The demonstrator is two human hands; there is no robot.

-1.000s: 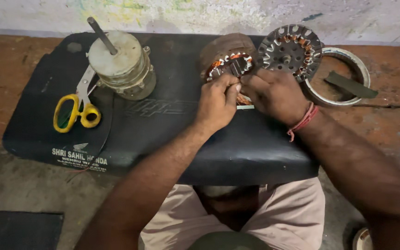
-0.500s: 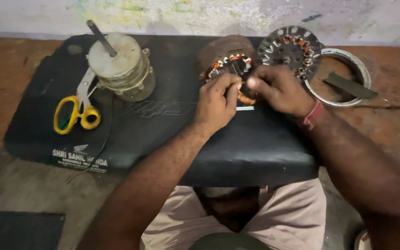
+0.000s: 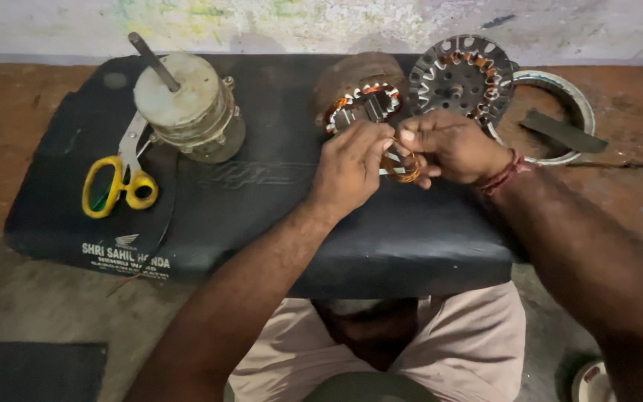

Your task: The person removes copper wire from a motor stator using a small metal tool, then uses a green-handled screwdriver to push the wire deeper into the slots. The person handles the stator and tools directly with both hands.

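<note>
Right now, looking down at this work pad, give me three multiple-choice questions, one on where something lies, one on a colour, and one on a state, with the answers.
1. Where do the scissors lie?
A. left part of the black pad
B. inside the metal ring
C. on the person's lap

2. What colour are the scissor handles?
A. red
B. yellow
C. blue

3. What is the state of the copper wire coil?
A. lying alone on the floor
B. held between both hands
C. hanging on the motor shaft

Answers:
1 A, they rest on the pad's left part, beside the shafted motor.
2 B, both loops are yellow.
3 B, the left hand and right hand pinch it together.
</note>
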